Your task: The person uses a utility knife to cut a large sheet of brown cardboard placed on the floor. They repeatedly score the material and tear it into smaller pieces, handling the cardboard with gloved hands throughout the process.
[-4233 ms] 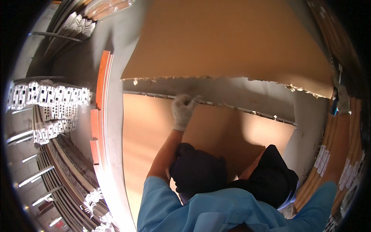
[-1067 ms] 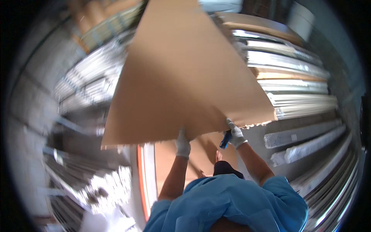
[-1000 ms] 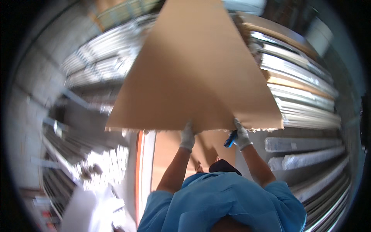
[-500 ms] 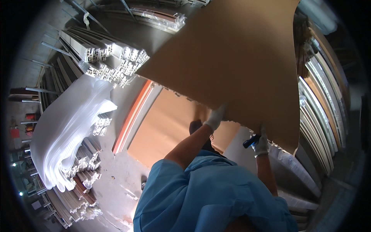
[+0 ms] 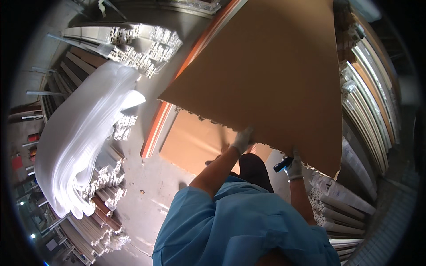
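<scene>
Head | hands (image 5: 266,153) — gripping brown cardboard sheet (image 5: 266,75) — raised edge

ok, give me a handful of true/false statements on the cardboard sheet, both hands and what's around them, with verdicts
1. Both gloved hands grip the lower edge of the big cardboard sheet. True: left hand, right hand.
2. The sheet lies flat on the floor. False: it is lifted, tilted up in front of the person.
3. A blue-handled tool sits at the right hand. True; what kind of tool cannot be told.
4. The hands are bare. False: both wear light gloves.
5. A second brown sheet lies on the floor below the lifted one. True.
6. The white plastic film pile is on the person's right. False: it is on the left, among metal profiles.
</scene>
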Demonstrator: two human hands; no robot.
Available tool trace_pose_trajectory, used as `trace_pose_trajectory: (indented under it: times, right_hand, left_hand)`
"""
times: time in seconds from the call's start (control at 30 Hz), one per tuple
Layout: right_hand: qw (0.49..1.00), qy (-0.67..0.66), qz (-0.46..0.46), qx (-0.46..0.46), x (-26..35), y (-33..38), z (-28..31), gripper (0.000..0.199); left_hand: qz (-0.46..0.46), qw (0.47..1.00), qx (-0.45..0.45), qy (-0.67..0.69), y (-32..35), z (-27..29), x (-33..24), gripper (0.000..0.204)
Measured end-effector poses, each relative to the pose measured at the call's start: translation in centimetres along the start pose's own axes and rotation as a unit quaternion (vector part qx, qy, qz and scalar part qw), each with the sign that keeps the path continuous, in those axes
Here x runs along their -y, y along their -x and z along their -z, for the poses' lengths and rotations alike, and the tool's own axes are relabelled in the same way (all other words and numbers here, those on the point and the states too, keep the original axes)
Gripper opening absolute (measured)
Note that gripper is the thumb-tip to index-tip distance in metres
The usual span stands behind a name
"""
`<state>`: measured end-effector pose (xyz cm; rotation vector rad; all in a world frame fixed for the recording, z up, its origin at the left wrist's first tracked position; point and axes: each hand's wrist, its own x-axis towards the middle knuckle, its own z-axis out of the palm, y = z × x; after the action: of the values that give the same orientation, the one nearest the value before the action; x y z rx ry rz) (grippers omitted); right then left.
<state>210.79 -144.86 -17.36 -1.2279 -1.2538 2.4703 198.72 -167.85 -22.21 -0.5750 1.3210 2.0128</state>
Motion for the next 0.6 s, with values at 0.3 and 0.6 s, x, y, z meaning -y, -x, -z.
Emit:
trace_pose_trajectory:
  times: [0.3, 0.6]
  right_hand:
    - [0.997, 0.004, -0.072, 0.025, -9.3, 7.5, 1.9, 0.028]
    - [0.998, -0.040, -0.038, 0.028, -19.2, 17.7, 6.5, 0.022]
  left_hand:
    - [-0.023, 0.999, -0.009, -0.043, 5.8, 10.2, 7.2, 0.051]
    - [0.027, 0.999, 0.016, -0.019, 15.7, 17.4, 13.1, 0.058]
